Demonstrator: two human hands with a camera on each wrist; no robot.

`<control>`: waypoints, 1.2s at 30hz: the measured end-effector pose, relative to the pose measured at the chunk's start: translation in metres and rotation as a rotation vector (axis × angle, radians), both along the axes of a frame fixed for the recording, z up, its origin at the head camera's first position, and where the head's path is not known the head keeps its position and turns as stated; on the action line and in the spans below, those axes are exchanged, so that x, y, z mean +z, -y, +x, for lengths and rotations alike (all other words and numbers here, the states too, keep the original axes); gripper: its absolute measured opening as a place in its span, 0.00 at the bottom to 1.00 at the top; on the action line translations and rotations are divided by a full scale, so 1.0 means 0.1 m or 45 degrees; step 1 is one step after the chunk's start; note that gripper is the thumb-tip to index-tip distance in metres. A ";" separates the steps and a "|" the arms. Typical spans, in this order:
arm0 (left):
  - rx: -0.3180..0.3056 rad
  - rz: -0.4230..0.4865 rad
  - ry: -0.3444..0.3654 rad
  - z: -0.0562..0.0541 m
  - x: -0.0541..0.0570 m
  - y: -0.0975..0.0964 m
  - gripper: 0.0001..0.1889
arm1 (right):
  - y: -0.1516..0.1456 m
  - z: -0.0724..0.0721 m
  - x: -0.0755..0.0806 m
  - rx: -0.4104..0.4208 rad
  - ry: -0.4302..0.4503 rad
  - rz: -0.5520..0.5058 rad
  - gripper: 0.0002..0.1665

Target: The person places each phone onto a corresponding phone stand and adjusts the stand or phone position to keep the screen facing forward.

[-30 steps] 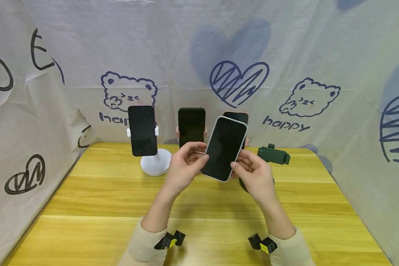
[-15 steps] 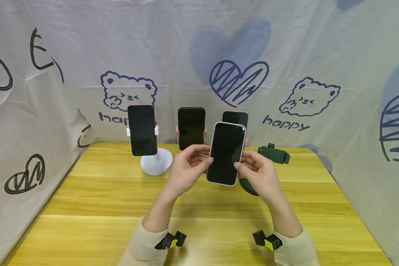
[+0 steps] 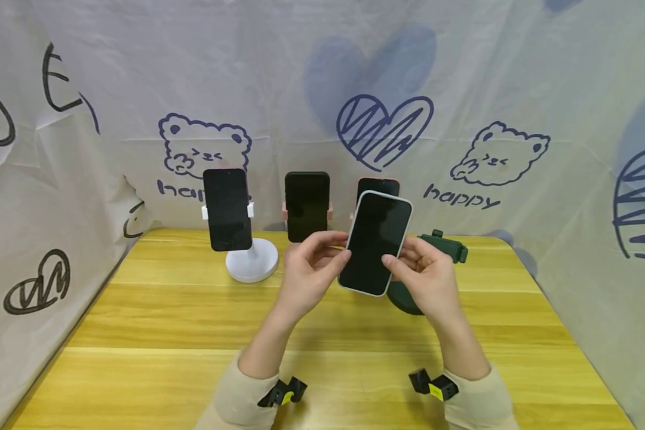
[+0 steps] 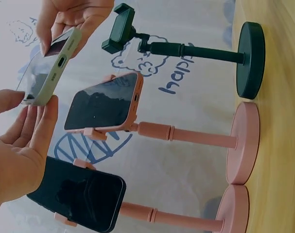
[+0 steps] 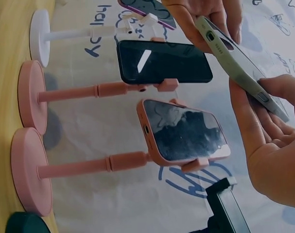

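A smartphone (image 3: pixel 375 243) in a pale green-white case is held up between both hands, its dark screen facing the head camera and its top leaning right. My left hand (image 3: pixel 309 275) grips its left edge, thumb on the front and fingers behind. On the opposite edge my right hand (image 3: pixel 429 280) pinches it the same way. Just beyond the right hand stands a dark green phone stand (image 4: pixel 210 52), with nothing in its clamp. Behind the held phone, a phone in a coral case (image 4: pixel 106 104) sits in a pink stand (image 4: pixel 200 137), partly covered in the head view.
Left of that, a black phone (image 3: pixel 307 206) sits in a second pink stand (image 5: pixel 69 94). At far left a white stand (image 3: pixel 251 263) carries another phone (image 3: pixel 227 209). All stand along the back of the wooden table (image 3: pixel 193 358), before a printed cloth (image 3: pixel 279 71).
Both hands have shifted slightly right with the held phone. It swung from leaning right to nearly upright, then back to leaning right. The phones in the stands stay put.
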State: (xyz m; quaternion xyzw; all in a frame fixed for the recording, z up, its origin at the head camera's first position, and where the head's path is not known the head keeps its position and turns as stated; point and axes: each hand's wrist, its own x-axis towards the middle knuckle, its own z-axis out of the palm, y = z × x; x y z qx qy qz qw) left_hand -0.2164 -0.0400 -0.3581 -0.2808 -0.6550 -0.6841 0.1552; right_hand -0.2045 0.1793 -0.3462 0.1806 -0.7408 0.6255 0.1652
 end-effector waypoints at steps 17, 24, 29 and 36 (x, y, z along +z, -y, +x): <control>0.023 0.057 -0.037 -0.09 -0.10 -0.58 0.19 | -0.41 -0.01 0.19 -0.256 -0.199 -0.478 0.17; 0.032 -0.086 -0.055 -0.18 -0.10 -0.84 0.18 | -0.60 -0.12 0.26 -0.371 -0.221 -0.464 0.13; 0.087 -0.287 -0.038 -0.20 -0.06 -0.99 0.19 | -0.72 -0.26 0.28 -0.365 -0.214 -0.456 0.11; 0.172 -0.480 0.048 -0.22 -0.03 -1.15 0.19 | -0.83 -0.37 0.24 -0.333 -0.183 -0.446 0.10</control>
